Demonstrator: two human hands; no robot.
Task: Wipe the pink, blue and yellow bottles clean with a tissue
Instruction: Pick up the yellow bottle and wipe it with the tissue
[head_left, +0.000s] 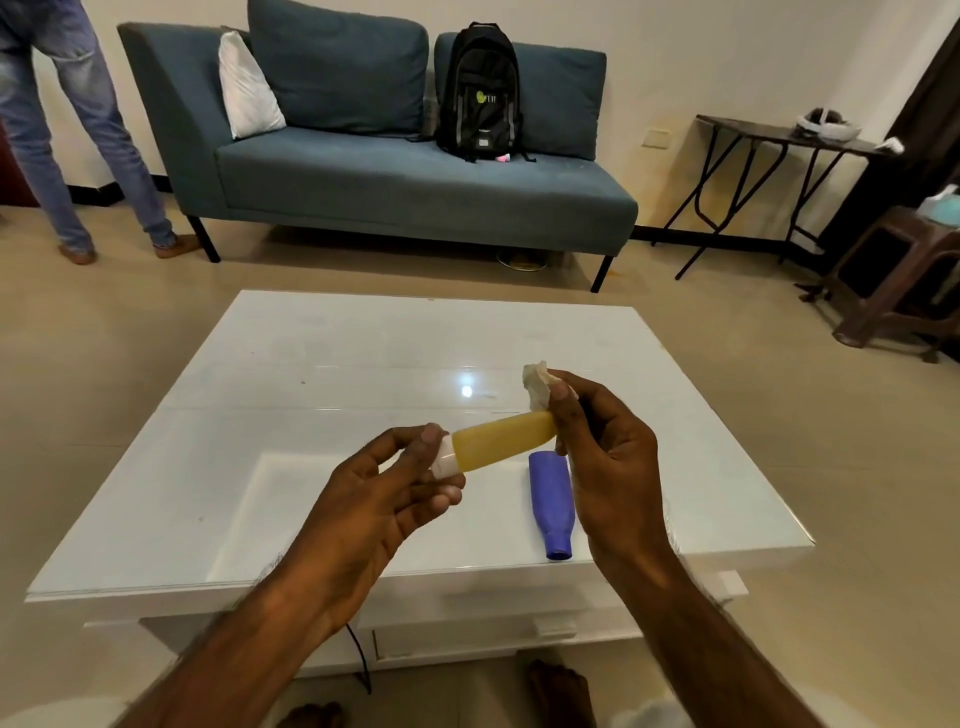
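I hold a yellow bottle (501, 440) with a white cap level above the white table (260, 467). My left hand (384, 488) pinches its capped end. My right hand (602, 452) grips a crumpled white tissue (537, 382) against the bottle's other end. A blue bottle (552, 501) lies on its side on the table just below, cap toward me, partly behind my right hand. No pink bottle shows on the table.
Beyond the table stands a blue sofa (395, 171) with a black backpack (480, 91) and a small pink object beside it. A person's legs (78, 130) are at the far left. A folding side table (779, 140) and a wooden stool (893, 270) stand at the right.
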